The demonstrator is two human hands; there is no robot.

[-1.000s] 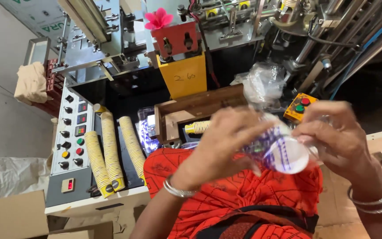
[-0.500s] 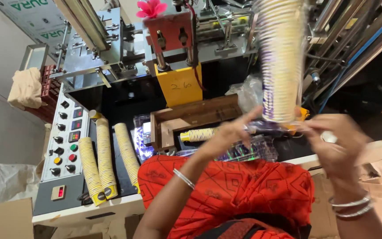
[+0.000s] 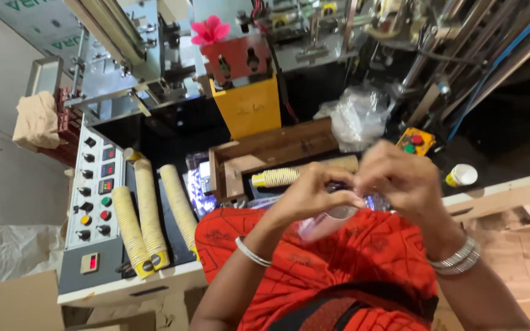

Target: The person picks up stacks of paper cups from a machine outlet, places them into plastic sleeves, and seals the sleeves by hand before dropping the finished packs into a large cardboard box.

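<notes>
Fingers of both hands are bunched together in front of me, over my red patterned lap: my left hand (image 3: 311, 196) curls its fingers inward and my right hand (image 3: 403, 181) closes down from the right, and between them they pinch the gathered mouth of a clear plastic bag (image 3: 329, 217) that hangs just below the fingertips. Something pale shows through the plastic, but motion blur keeps me from saying what it is. How tightly each hand grips I cannot tell exactly; both look closed on the bag's neck, with silver bangles at each wrist. Beyond my hands, a wooden tray (image 3: 265, 156) holds a stack of paper cups (image 3: 305, 173) lying on its side. Farther left, three more long stacks of cups (image 3: 148, 217) lie beside a grey control panel (image 3: 93, 196) with coloured buttons. A crumpled plastic sheet (image 3: 357, 116) sits to the far right of the tray, near a small yellow switch box (image 3: 415, 142), and a single paper cup (image 3: 461, 176) rests at the right on the desk's edge. A pink flower (image 3: 211, 29) tops the machine at the far side. My judgement of the risk: the thin plastic could slip from the fingertips or tear where it is bunched, since the grip falls only on the neck and the contents hang free below.
</notes>
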